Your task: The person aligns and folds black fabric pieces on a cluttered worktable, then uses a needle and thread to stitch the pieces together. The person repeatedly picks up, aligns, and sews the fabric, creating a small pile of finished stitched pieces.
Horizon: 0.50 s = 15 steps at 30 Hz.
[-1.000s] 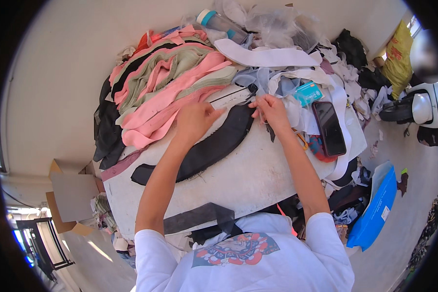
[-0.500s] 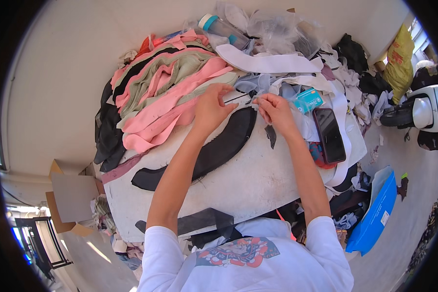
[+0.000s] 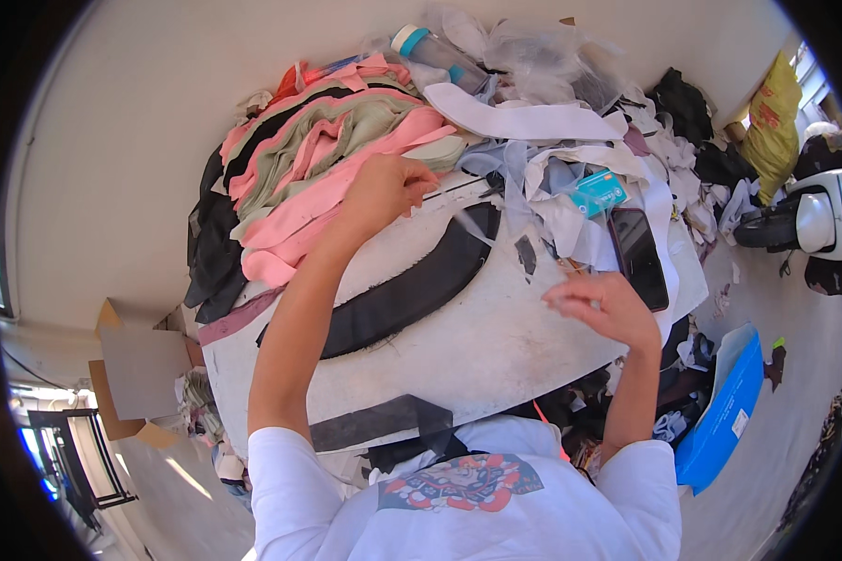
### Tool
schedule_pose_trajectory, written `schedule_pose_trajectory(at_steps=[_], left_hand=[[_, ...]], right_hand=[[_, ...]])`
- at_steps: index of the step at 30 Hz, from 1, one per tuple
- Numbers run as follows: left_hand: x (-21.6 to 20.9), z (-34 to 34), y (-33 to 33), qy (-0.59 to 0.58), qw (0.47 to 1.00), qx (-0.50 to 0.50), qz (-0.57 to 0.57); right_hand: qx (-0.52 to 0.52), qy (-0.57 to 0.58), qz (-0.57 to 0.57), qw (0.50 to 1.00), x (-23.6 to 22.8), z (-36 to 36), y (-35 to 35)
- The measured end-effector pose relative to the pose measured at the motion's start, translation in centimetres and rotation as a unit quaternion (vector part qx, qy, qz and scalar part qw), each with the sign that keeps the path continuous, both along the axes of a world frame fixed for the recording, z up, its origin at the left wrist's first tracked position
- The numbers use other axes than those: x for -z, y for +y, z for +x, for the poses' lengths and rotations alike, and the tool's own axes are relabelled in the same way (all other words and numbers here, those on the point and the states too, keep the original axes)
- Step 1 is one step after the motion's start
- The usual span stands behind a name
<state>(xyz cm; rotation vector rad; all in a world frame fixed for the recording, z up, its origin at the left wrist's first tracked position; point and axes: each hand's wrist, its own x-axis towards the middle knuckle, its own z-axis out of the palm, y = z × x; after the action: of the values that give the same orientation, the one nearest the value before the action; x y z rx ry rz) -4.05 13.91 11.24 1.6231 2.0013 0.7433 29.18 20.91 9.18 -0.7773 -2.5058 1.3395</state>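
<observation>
A curved black fabric piece (image 3: 407,304) with frayed edges lies on the white tabletop (image 3: 496,360). Above its upper end, beside the pink and grey-green cloth strips (image 3: 323,178), is my left hand (image 3: 388,194). Its fingers are curled together; what they hold, if anything, is hidden. My right hand (image 3: 610,309) hovers over the right part of the table, below the phone (image 3: 639,257). Its fingers are slightly blurred, loosely bent and apart from the thumb, with nothing visible in them. A translucent strip (image 3: 475,229) shows over the black piece's upper end.
A bottle (image 3: 440,56), white curved pieces (image 3: 533,122), clear plastic and a teal box (image 3: 599,194) crowd the far side. A dark strip (image 3: 374,423) lies along the near edge. Cardboard box (image 3: 140,374) at left; blue package (image 3: 723,411) and scooter (image 3: 819,215) at right.
My right hand has left the scraps by the black piece's upper end and come nearer and rightward. My left hand has shifted slightly left. A translucent strip now shows over the black piece.
</observation>
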Motion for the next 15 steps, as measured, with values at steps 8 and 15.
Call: schedule_pose_trajectory(at_steps=[8, 15], left_hand=[[-3.9, 5.5, -1.6, 0.253, 0.939, 0.177, 0.154], [-0.8, 2.4, -0.8, 0.129, 0.964, 0.061, 0.225]], right_hand=[[0.082, 0.380, -0.044, 0.920, -1.3, -9.3, -2.0], [0.050, 0.220, -0.280, 0.933, 2.2, -8.6, 0.6]])
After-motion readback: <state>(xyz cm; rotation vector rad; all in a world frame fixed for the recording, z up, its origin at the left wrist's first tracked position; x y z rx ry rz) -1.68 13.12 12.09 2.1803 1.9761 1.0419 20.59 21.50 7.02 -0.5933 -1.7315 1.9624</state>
